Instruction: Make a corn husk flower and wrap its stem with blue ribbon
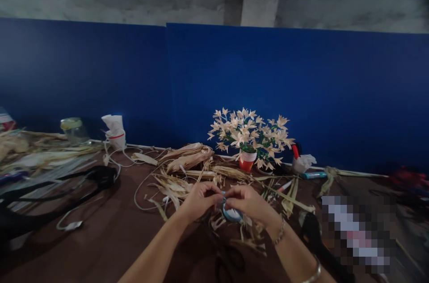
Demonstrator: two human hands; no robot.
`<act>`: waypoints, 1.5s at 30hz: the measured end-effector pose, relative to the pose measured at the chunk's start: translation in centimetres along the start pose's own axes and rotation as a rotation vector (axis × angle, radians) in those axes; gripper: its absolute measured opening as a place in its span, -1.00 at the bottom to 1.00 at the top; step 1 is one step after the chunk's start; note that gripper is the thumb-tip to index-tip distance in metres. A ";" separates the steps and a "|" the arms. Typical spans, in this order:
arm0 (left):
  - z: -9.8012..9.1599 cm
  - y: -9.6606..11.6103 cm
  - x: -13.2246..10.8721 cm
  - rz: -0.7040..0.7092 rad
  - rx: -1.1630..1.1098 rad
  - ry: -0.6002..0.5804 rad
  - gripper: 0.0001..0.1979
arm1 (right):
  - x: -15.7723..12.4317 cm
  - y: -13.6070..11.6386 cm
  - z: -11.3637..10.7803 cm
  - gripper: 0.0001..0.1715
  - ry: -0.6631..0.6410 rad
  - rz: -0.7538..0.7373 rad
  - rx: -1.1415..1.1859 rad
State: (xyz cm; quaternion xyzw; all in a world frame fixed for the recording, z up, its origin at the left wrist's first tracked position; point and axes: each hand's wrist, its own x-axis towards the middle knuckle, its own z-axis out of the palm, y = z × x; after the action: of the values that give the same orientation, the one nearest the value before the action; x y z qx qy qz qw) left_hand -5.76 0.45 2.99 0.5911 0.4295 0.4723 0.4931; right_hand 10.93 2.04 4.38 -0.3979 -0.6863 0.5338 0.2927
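Observation:
My left hand [204,200] and my right hand [250,202] meet above the middle of the table, thumb and fingers pinched together. Between the fingertips is something small and bluish, too small to name. Just under my right fingers shows a light-blue round thing with a white middle [232,214], perhaps a roll of tape; whether it is held or lies on the table I cannot tell. Black-handled scissors [229,260] lie below, between my forearms. Dry husk scraps [250,240] are scattered around them.
Behind my hands lie bundled dry husks [189,158] and a red-and-white cup [247,161] of pale husk flowers [250,129]. A white cup with tissue [116,135], a glass jar [73,130] and a black strap-like thing [67,198] are leftward. A blue partition [100,77] stands behind.

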 end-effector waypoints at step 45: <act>1.8 -2.2 1.2 -0.053 -0.371 0.227 -0.74 | -1.1 -0.9 2.7 -0.87 0.564 -0.516 -0.955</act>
State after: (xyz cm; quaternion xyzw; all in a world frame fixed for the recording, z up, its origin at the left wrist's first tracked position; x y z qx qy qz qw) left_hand -3.90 1.59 0.85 0.4218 0.4035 0.5933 0.5543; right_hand 9.08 -0.40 4.59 -0.4322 -0.8201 -0.0467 0.3721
